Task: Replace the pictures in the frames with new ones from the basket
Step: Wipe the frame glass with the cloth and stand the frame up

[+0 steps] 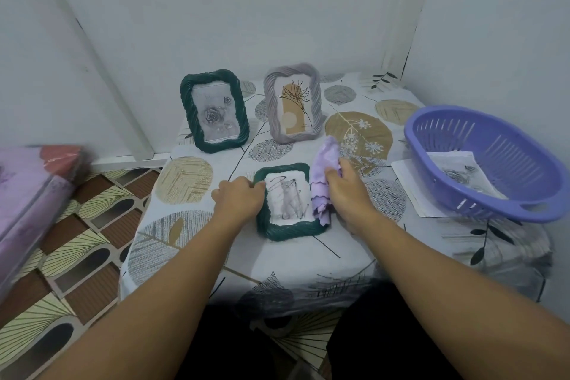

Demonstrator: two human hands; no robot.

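A dark green frame [288,230] lies flat in the middle of the table with a grey sketch picture showing in it. My left hand [239,199] grips its left edge. My right hand [347,191] holds a lilac cloth [324,174] against the frame's right side. Behind it stand a green frame [214,109] with a rose picture and a grey-lilac frame [293,103] with a plant drawing. A purple basket [499,136] at the right holds a rose picture [459,173].
A sheet of white paper [413,188] lies under the basket's near side. The table wears a leaf-print cloth [185,182] and sits in a wall corner. A pink and purple wrapped bundle [34,191] is at the far left over the patterned floor.
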